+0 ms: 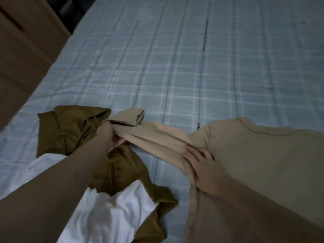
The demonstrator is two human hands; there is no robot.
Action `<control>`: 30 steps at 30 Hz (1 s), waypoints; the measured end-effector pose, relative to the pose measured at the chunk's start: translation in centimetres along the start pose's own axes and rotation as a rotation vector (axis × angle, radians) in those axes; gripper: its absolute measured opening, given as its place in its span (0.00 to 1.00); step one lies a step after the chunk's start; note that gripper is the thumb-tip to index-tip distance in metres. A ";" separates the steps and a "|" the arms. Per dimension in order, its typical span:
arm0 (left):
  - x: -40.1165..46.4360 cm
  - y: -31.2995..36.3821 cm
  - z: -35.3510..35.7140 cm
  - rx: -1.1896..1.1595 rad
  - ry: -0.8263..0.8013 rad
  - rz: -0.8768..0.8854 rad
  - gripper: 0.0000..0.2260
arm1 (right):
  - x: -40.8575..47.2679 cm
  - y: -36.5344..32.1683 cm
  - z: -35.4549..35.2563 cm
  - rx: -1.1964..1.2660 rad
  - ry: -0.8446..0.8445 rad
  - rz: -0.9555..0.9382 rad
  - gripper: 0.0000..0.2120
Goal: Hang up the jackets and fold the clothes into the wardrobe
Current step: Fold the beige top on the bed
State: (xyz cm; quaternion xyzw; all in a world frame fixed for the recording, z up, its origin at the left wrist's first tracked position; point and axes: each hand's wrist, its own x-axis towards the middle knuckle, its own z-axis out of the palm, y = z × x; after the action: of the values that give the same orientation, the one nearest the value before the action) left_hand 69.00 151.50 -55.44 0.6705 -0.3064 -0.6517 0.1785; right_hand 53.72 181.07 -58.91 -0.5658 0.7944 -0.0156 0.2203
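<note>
A beige shirt (254, 155) lies spread on the right side of the bed, its neckline at the far edge. One sleeve stretches left across the bed. My left hand (108, 135) grips that sleeve near its cuff. My right hand (203, 167) rests flat on the shirt where the sleeve joins the body, fingers spread. An olive-brown garment (73, 130) lies crumpled under my left hand and runs toward the near edge. A white garment (112, 213) lies bunched at the bottom left, partly under the olive one and my left forearm.
The bed is covered by a light blue checked sheet (175, 67) that stretches far and right. A brown wooden panel (26, 50) stands along the bed's left side.
</note>
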 end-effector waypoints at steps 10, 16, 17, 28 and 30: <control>-9.1 -0.3 5.9 0.011 -0.163 0.316 0.15 | 5.4 -8.4 -8.7 1.061 0.088 0.342 0.19; -14.0 -3.6 7.3 0.703 -0.533 1.009 0.12 | 6.0 -5.9 -10.5 2.110 0.037 0.592 0.16; -14.0 -4.0 7.5 0.837 -0.557 1.126 0.19 | 5.3 -4.8 -10.6 2.048 0.140 0.626 0.13; -12.7 -7.6 11.8 1.222 -0.160 1.489 0.18 | -9.4 9.8 -16.6 1.654 0.905 0.551 0.09; -13.5 -9.3 12.8 1.266 -0.291 1.593 0.18 | -12.0 12.3 -17.6 1.644 0.935 0.473 0.14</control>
State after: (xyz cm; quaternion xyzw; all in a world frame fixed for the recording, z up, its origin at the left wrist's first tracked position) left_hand 58.57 169.15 -52.16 0.1581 -0.9685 -0.1381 0.1341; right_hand 39.41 192.40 -42.46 0.0017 0.6362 -0.7434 0.2064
